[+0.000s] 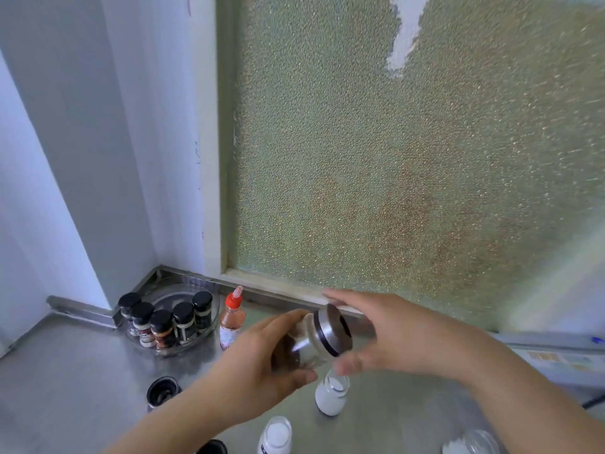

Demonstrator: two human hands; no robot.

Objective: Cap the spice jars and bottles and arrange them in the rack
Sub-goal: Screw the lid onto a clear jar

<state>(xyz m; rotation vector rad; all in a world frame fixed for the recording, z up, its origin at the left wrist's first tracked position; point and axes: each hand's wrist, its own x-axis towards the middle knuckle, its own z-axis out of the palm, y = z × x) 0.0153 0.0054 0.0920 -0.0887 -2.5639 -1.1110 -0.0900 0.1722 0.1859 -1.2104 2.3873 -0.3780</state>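
My left hand (pixel 262 365) grips a glass spice jar (pixel 311 342) with dark contents, tilted to the right above the counter. A steel cap (pixel 332 329) sits on its mouth. My right hand (pixel 386 335) is at that cap, fingers spread around it. A round clear rack (pixel 183 303) in the back left corner holds several black-capped spice jars (pixel 163 326). A red-capped sauce bottle (pixel 230 319) stands next to the rack. Uncapped jars of white powder (pixel 330 394) (pixel 276 435) stand below my hands.
A black-rimmed jar (pixel 162 389) stands open on the steel counter (pixel 82 388) at the lower left. Another glass jar (pixel 474 444) is at the bottom right. A frosted window (pixel 393 158) backs the counter, with a raised steel lip along it.
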